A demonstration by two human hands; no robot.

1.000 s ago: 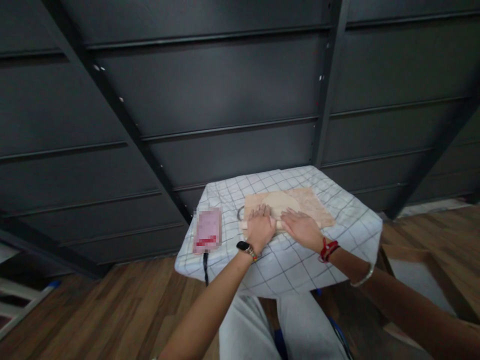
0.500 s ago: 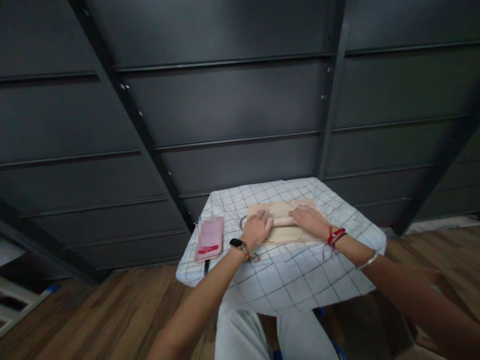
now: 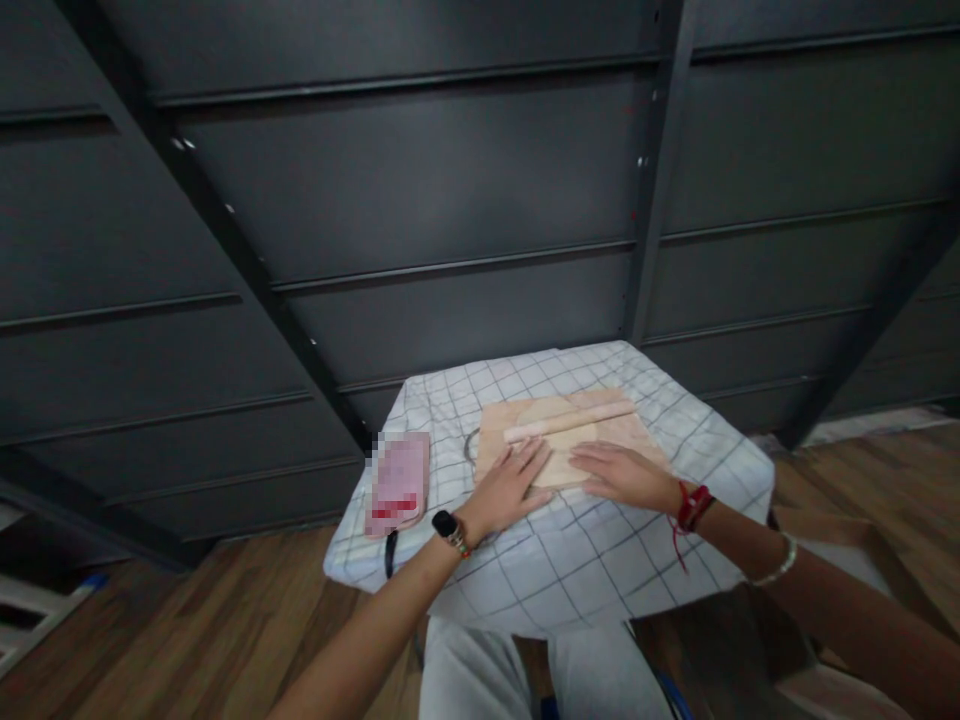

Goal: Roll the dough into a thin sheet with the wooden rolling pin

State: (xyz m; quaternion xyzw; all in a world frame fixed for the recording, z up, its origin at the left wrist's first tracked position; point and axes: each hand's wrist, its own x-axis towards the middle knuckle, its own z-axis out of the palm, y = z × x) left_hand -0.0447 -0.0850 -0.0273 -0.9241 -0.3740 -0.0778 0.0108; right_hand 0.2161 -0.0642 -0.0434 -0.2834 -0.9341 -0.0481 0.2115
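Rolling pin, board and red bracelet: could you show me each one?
Rolling pin (image 3: pixel 570 421): head view, middle of its length.
Board (image 3: pixel 640 433): head view, bare surface near its right edge.
Red bracelet (image 3: pixel 691 507): head view, middle of its band.

White tablecloth (image 3: pixel 585 560) with dark grid lines, cream rolling pin (image 3: pixel 570 423), pale dough (image 3: pixel 544 409), tan board (image 3: pixel 491 430), dark grey wall (image 3: pixel 450 180)

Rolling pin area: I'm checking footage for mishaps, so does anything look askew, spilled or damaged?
The rolling pin looks slightly askew on the dough, not parallel to the far edge of the board; no spill or damage is visible.
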